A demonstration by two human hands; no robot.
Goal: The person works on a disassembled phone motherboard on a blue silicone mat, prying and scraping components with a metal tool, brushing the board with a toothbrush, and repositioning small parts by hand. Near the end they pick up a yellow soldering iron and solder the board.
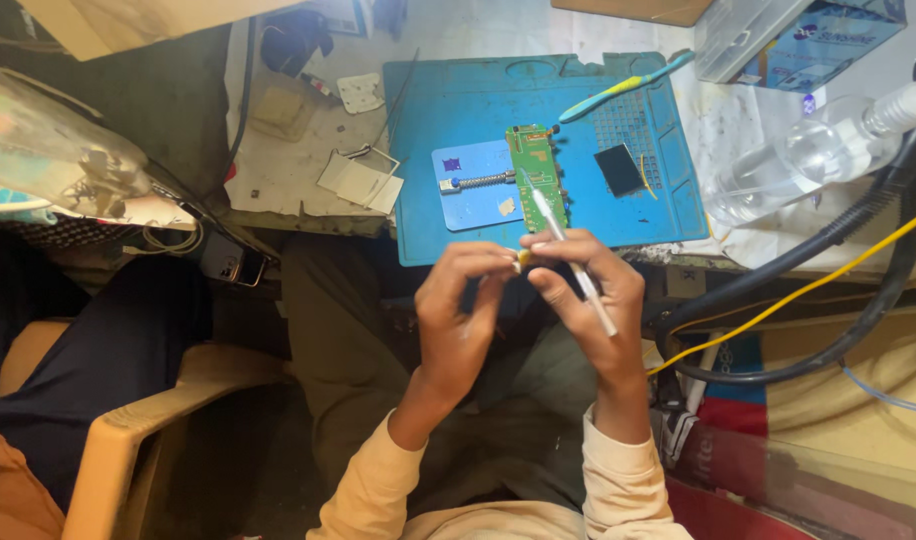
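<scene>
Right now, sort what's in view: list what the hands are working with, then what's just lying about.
In use:
left hand and right hand, pinching a small yellow piece
white tweezers in the right hand
green circuit board clamped on the blue mat

Lying about:
toothbrush
clear bottle
black square chip
black hoses

In view I had two hands, one blue mat (478,100), one green circuit board (536,165), one toothbrush (623,86), one clear bottle (808,155), one pair of tweezers (575,262), and possibly one small yellow piece (523,257).
</scene>
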